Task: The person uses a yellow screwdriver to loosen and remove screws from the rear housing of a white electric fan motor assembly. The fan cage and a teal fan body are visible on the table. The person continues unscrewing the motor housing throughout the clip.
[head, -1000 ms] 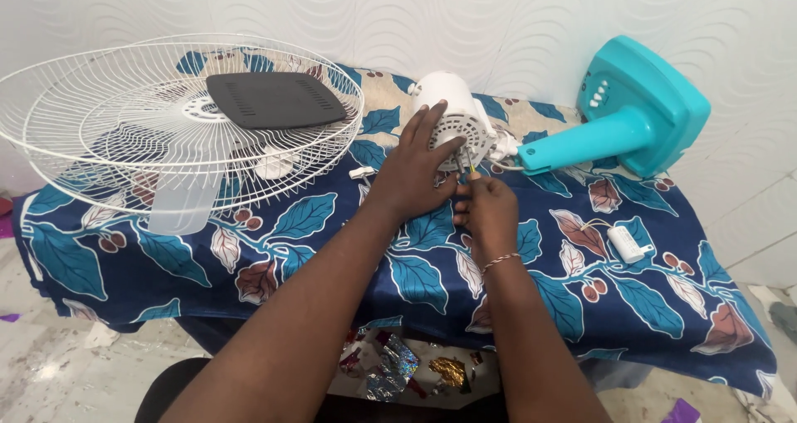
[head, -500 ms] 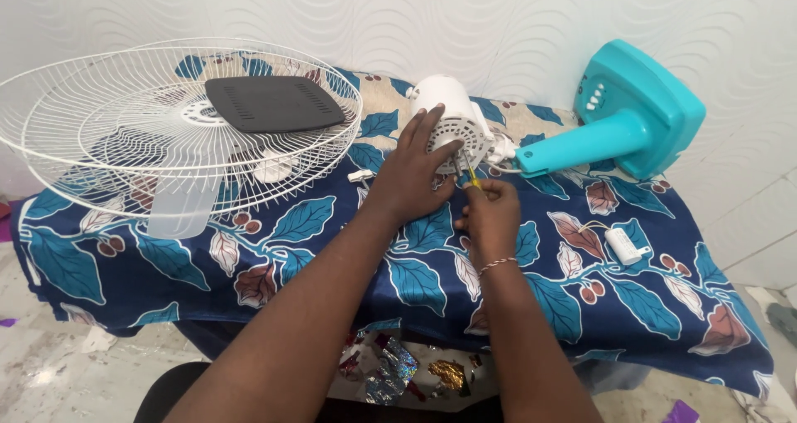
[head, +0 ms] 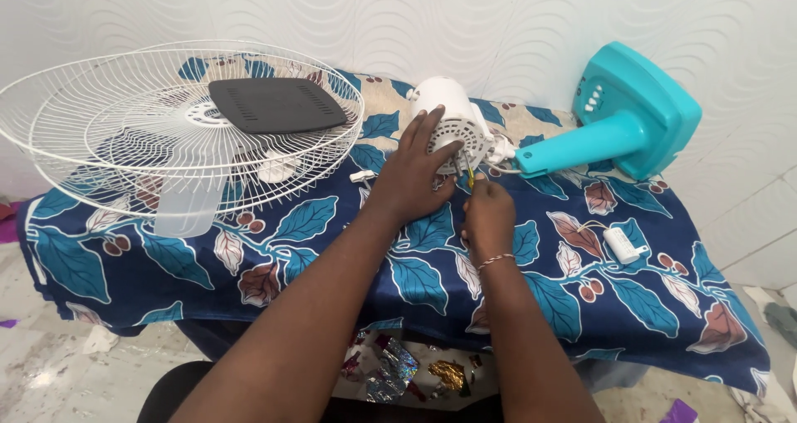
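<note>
leaf-print tablecloth against white wall

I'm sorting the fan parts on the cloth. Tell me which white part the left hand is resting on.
The white motor housing at the back middle of the table, under the left hand. The wire fan guard lies far left, the small white capacitor right, both untouched.

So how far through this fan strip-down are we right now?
Done: the white wire grilles lie off to the side with the clear blade under them and a dark panel on top. In hand: the left hand steadies the white motor housing while the right hand works a thin tool at it. Left: the housing looks still joined to the teal stand.
</note>
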